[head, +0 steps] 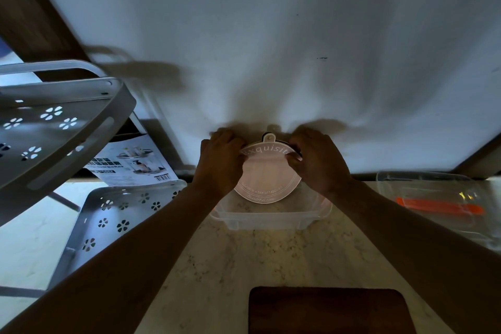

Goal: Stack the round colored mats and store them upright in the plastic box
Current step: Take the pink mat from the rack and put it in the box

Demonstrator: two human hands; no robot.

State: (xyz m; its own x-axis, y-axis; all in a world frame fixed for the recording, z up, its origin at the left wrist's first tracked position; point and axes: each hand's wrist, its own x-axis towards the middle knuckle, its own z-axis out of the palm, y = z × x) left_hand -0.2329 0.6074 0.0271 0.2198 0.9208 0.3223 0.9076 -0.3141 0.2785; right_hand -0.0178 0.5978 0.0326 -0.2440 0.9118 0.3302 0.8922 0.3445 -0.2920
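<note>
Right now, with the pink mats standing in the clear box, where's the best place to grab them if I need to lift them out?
Grip the upper rim of the pink mats from above, one hand on each side, as the left hand and right hand do now. They stand upright in the plastic box, so only the top edge and its tab are free; the box walls block the lower part.
</note>
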